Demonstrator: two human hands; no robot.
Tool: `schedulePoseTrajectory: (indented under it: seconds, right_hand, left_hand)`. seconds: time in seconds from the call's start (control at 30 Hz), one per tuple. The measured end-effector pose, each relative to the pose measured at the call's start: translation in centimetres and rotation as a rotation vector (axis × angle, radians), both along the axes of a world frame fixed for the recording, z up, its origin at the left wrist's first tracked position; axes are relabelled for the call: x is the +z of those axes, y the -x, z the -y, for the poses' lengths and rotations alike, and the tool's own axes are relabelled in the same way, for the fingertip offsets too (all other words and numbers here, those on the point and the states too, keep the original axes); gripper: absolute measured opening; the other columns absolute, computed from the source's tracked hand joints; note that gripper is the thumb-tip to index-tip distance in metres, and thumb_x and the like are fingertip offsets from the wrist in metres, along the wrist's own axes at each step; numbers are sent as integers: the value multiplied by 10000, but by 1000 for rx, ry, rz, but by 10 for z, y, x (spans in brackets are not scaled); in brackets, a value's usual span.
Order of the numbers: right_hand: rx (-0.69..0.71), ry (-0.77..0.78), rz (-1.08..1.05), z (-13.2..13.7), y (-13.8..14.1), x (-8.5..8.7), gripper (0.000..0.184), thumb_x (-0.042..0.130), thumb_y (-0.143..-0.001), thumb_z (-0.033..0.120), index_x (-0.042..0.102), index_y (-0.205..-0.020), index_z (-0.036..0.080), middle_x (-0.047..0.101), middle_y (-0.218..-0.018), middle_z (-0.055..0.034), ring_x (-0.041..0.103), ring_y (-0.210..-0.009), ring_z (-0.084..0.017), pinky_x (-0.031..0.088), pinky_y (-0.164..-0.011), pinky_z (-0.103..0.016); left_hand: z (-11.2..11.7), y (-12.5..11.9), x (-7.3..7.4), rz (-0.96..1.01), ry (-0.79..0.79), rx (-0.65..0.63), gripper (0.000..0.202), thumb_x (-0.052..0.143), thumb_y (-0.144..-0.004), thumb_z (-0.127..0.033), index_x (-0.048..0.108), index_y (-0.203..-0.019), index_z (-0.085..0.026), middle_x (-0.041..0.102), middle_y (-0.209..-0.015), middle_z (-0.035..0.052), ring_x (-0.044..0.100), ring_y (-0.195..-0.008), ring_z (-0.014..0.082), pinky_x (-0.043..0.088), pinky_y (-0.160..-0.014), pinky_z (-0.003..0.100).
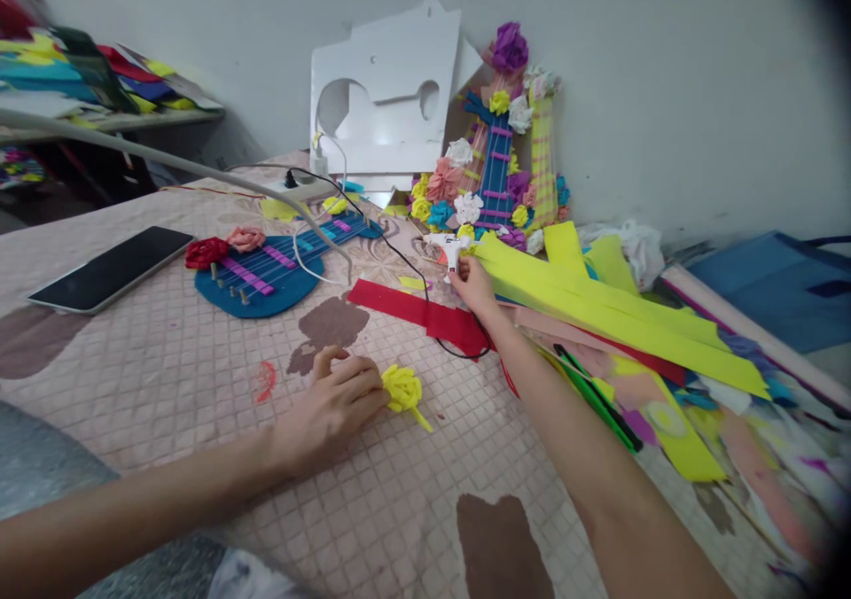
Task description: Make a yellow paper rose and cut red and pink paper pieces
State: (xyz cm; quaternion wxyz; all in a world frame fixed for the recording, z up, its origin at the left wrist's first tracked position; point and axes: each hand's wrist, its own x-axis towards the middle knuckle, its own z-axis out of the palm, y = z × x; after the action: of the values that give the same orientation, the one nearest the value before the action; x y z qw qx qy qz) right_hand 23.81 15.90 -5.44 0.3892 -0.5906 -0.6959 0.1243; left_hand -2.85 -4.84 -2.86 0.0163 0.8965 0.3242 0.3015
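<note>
My left hand (336, 400) rests on the quilted cover, its fingers closed on a small yellow paper rose (402, 390) with a thin tail. Farther away, my right hand (473, 284) reaches across a red paper strip (418, 310) and grips the handle of a white glue gun (447, 245), whose black cord (399, 258) runs back to a power strip (302, 188).
A blue guitar-shaped craft (269, 273) with red and pink roses lies left of centre, a dark tablet (113, 268) beside it. A flower-covered craft (495, 160) leans on the wall by white foam cutouts (386, 94). Yellow paper strips (598, 302) and scraps pile at right.
</note>
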Motion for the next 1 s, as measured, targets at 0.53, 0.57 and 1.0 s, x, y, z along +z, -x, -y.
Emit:
schedulePoseTrajectory:
  seconds: [0.53, 0.57, 1.0]
  right_hand:
    - [108, -30, 127, -2, 17, 4, 162, 594, -726, 278, 602, -832, 156, 610, -814, -72, 551, -783, -222, 440, -747, -362]
    - [107, -22, 124, -5, 18, 4, 156, 581, -734, 275, 605, -828, 153, 612, -806, -71, 555, -771, -221, 442, -736, -360]
    - [113, 34, 42, -18, 19, 0, 238, 598, -741, 275, 571, -948, 159, 665, -903, -79, 616, -760, -201, 488, -707, -350]
  left_hand:
    - [0, 1, 1, -22, 12, -20, 190, 437, -920, -150, 620, -894, -194, 646, -862, 24, 541, -892, 183, 237, -898, 430]
    - [0, 2, 1, -23, 16, -23, 191, 435, -919, -146, 619, -901, -194, 647, -865, 27, 539, -893, 184, 237, -898, 432]
    - [0, 0, 4, -27, -6, -17, 215, 428, -939, -195, 631, -870, -190, 635, -824, 17, 543, -873, 177, 241, -895, 425]
